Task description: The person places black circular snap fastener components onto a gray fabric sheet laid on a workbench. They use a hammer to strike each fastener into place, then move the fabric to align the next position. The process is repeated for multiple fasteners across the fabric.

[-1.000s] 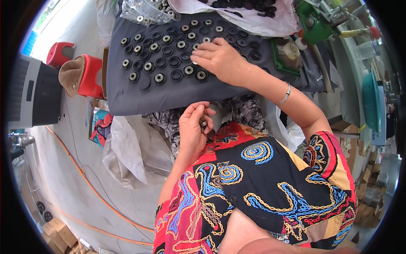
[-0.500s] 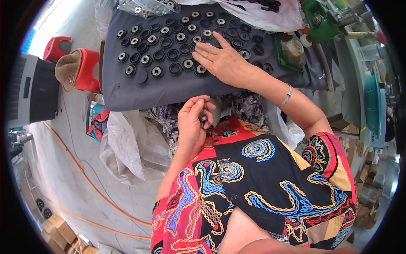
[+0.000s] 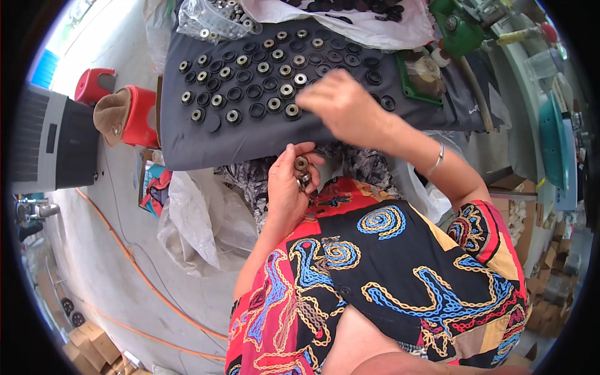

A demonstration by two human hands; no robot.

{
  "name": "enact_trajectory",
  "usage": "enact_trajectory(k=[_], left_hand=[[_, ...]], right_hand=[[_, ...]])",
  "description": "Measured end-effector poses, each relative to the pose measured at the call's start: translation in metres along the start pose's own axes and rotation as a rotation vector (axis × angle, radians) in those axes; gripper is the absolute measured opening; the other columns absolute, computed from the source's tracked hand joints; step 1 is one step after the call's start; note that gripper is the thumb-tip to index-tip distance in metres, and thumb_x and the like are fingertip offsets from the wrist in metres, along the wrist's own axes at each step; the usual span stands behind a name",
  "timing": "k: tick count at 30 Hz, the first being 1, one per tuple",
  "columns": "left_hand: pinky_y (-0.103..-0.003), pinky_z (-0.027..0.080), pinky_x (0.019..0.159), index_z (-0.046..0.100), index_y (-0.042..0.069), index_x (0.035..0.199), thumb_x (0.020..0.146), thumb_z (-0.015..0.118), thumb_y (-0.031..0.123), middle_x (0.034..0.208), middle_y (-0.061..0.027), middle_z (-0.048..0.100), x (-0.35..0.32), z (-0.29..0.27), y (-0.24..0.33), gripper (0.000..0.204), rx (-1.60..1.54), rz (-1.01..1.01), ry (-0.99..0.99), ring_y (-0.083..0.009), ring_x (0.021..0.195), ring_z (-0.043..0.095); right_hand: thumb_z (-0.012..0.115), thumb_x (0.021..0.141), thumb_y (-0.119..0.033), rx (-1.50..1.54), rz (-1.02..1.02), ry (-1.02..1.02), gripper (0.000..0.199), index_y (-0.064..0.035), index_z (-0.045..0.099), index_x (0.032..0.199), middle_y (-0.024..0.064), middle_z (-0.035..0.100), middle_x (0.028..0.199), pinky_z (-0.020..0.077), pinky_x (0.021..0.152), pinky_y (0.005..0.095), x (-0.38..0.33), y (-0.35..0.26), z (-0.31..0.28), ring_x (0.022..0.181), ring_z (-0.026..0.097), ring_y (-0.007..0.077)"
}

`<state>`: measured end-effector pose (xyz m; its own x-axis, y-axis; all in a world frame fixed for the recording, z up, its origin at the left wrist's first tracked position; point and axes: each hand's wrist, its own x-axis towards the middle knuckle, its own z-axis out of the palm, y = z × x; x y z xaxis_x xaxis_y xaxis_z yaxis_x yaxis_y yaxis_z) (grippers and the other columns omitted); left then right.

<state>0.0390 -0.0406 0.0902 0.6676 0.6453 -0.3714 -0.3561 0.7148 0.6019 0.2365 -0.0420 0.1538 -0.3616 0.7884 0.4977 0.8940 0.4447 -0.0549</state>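
Right hand (image 3: 342, 106) lifts off the rings (image 3: 262, 84) w/ fingers loosely curled, blurred, so can't tell if its grip has anything. Left hand (image 3: 290, 187) sits below, at the surface (image 3: 250, 140) edge, grip pinched on a small stack of metal bearings (image 3: 302, 170). Looks like a bearing gets seated per ring; far rows filled, several black rings near the right grip w/o one.

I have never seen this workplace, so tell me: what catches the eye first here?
Rows of small round black rings with metal centres cover a dark grey cloth-covered board at top centre. The right hand reaches over them, while the left hand below holds a small stack of metal rings. Two red plastic stools stand at left.
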Motion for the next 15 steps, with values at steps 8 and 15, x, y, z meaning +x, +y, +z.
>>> enact_trajectory(k=[8,15], left_hand=[[-0.025,0.037,0.044,0.059,0.003,0.109,0.104,0.037,0.042,0.076,-0.0053,0.060,0.003,0.021,-0.010,0.045,0.139,-0.068,-0.034,-0.0143,0.053,0.054],[-0.022,0.035,0.038,0.060,0.003,0.113,0.104,0.040,0.041,0.072,-0.0046,0.060,0.005,0.017,-0.010,0.044,0.175,-0.033,-0.012,-0.0112,0.048,0.053]], right_hand=[[0.069,0.072,-0.010,0.324,0.102,-0.197,0.023,0.0002,0.064,0.092,0.0084,0.062,0.090,0.0475,0.075,0.0369,-0.052,-0.044,0.008,0.081,0.058,0.0255],[0.068,0.068,-0.015,0.285,0.013,-0.144,0.017,-0.0036,0.060,0.077,0.0080,0.058,0.085,0.0501,0.076,0.0377,-0.044,-0.051,0.006,0.083,0.058,0.0253]])
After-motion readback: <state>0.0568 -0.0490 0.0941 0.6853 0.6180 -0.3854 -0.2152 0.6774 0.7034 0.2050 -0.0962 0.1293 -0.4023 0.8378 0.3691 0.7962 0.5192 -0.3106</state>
